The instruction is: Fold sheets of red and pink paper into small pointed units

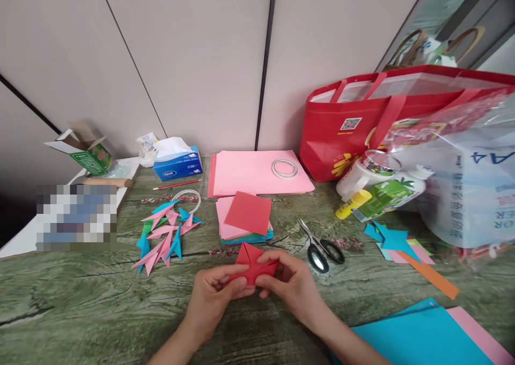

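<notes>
Between my two hands is a partly folded red sheet of origami paper (250, 259), creased with flaps toward its middle. My left hand (215, 295) pinches its lower left side between thumb and fingers. On the right side, my right hand (292, 282) grips it with thumb below and index finger on top. Just beyond lies a stack of square paper (227, 224) in pink and blue, with a loose red square (249, 213) on top. Scissors (317, 246) with black handles rest to the right. A pile of folded pink, blue and green paper pieces (164, 236) is at the left.
A white ring (195, 193) and red pencil (177, 184) lie near a blue tissue box (177, 166). Pink sheets (249, 172) lie at the back. Right are a red bag (325, 134), yellow glue stick (353, 204), paper scraps (396, 240) and blue sheets (418, 335).
</notes>
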`<state>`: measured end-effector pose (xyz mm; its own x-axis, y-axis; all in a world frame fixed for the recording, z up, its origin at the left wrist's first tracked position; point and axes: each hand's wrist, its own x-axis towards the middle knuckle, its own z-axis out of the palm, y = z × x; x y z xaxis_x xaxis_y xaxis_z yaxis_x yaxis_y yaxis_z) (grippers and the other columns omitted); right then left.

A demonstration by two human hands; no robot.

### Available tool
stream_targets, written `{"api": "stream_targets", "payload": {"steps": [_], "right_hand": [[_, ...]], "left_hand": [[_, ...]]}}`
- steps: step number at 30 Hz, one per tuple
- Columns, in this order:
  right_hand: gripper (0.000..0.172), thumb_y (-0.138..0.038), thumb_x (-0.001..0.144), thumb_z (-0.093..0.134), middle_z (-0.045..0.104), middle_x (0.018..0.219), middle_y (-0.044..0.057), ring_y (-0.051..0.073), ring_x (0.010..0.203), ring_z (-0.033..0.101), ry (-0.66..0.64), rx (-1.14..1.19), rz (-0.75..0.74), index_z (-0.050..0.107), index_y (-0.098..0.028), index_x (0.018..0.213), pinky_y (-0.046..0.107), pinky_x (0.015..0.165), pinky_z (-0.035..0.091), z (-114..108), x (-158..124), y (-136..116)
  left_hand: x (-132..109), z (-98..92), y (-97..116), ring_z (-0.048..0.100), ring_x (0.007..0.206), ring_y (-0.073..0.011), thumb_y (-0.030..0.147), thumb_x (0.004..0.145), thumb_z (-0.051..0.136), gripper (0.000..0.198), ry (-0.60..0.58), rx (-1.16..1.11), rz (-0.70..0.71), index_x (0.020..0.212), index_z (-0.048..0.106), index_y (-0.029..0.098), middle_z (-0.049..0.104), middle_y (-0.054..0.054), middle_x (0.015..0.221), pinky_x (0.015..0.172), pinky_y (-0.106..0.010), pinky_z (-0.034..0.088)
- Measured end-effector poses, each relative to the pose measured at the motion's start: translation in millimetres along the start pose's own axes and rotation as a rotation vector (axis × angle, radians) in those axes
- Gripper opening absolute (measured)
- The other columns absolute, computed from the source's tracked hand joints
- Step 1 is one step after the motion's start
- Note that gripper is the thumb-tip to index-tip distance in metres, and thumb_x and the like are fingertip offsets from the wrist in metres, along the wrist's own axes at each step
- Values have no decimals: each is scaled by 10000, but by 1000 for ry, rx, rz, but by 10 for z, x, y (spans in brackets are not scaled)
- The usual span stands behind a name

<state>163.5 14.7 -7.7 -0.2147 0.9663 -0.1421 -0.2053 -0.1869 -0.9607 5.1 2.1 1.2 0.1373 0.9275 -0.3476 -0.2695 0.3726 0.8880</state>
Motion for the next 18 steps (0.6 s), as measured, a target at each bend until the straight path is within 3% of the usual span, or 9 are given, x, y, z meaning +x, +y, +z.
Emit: {"api": "stream_targets", "payload": {"steps": [3, 5, 8, 11, 18], "right_hand": [[505, -219, 535, 757, 621, 717, -28, 106, 482, 565, 27, 94, -13, 476, -222, 955, 226, 450, 489, 4, 43, 8], [574, -228, 539, 756, 636, 712, -20, 111, 488, 571, 23, 86, -9, 438, -222, 1017, 245, 495, 498, 0, 62, 14], [467, -289, 579, 726, 638, 724, 3, 140, 589, 595, -1, 29, 14, 487, -195, 969, 261, 528, 512, -5, 69, 33], [415, -323, 575, 720, 631, 713, -1, 149, 620, 591, -23, 6, 12, 526, -183, 915, 262, 511, 524, -9, 68, 67], [431, -261, 545, 737, 629, 694, -16, 126, 581, 578, -14, 30, -51, 514, -169, 902, 262, 515, 527, -69, 78, 107]], "left_hand": [[11, 0, 15, 678, 678, -226, 261, 580, 722, 221, 28, 94, 50, 787, 714, 183, 733, -34, 717, 689, -333, 547], [16, 4, 31, 675, 677, -223, 253, 589, 712, 205, 59, 220, 114, 783, 718, 187, 733, -35, 723, 673, -311, 543], [16, 8, 48, 668, 685, -227, 225, 585, 709, 171, 116, 402, 224, 751, 727, 185, 732, -44, 760, 649, -290, 534], [16, 3, 54, 666, 722, -229, 216, 594, 702, 191, 97, 398, 234, 781, 721, 179, 730, -48, 790, 698, -304, 523], [25, -41, 86, 662, 784, -246, 217, 609, 702, 459, -122, 226, 114, 1049, 605, 132, 720, -72, 853, 753, -386, 510]]}}
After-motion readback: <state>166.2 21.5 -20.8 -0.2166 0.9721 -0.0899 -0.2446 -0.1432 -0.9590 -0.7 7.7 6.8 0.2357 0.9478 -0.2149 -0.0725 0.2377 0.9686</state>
